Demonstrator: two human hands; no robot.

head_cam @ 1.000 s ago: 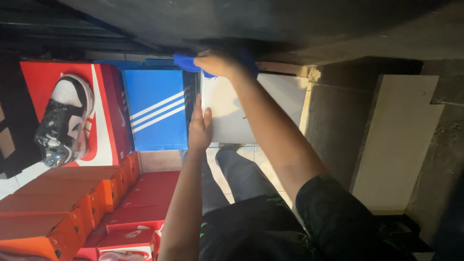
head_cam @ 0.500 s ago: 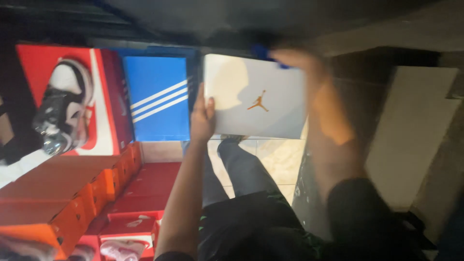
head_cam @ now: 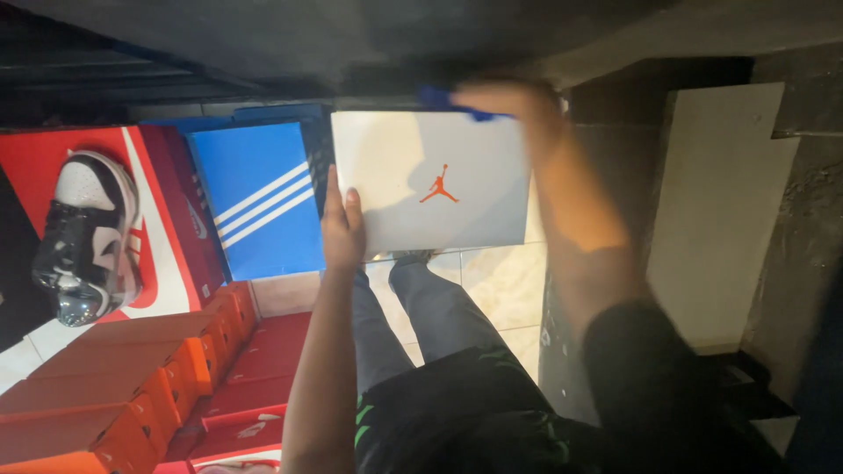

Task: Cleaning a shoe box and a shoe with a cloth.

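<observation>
White shoebox (head_cam: 430, 180) with an orange figure hangs before me, its long axis running left to right. My left hand (head_cam: 342, 230) has a closed grip on its lower left corner; my right hand (head_cam: 518, 105) grips the upper right edge together with a blue cloth (head_cam: 448, 99). A blue striped box (head_cam: 259, 197) stands just to its left.

The floor (head_cam: 500, 281) is pale tile, and against it on one side sit stacks of shoe boxes — a run of orange boxes (head_cam: 114, 377) with red boxes (head_cam: 263, 369) just beside them. Past those a blue box with white stripes (head_cam: 259, 197) stands on edge next to a red box (head_cam: 167, 211) with a white curved mark — a black-and-white sneaker (head_cam: 83, 233) rests against that red box.
</observation>
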